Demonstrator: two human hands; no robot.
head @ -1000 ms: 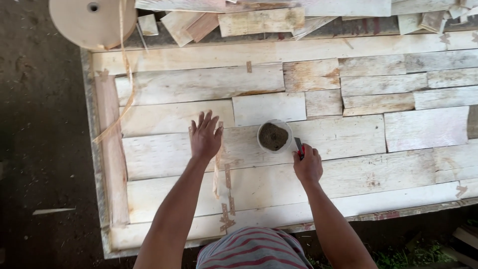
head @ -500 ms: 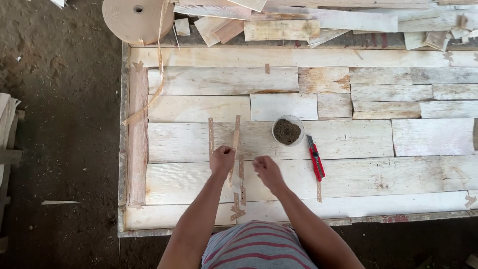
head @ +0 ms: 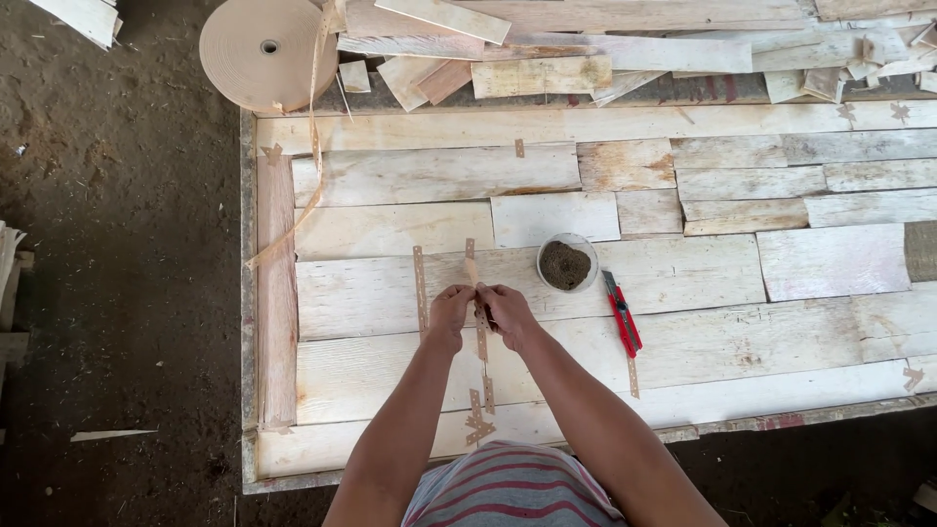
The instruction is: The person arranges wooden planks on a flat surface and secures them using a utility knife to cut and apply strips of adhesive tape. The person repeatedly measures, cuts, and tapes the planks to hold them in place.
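A narrow strip of brown paper tape (head: 475, 283) is pinched between both hands over the pale wood veneer sheets (head: 390, 293) on the desk (head: 256, 322). The left hand (head: 449, 314) and right hand (head: 508, 314) meet, fingertips closed on the strip. Just right sit a small bowl (head: 566, 263) and a red utility knife (head: 622, 314); a tape roll (head: 265, 49) lies well apart at the far left corner.

We note pale whitewashed boards on the desk (head: 410, 176), a red-handled knife (head: 622, 312) at three o'clock, a tan tape roll (head: 264, 54) at eleven, and a red-and-grey striped shirt (head: 508, 488).
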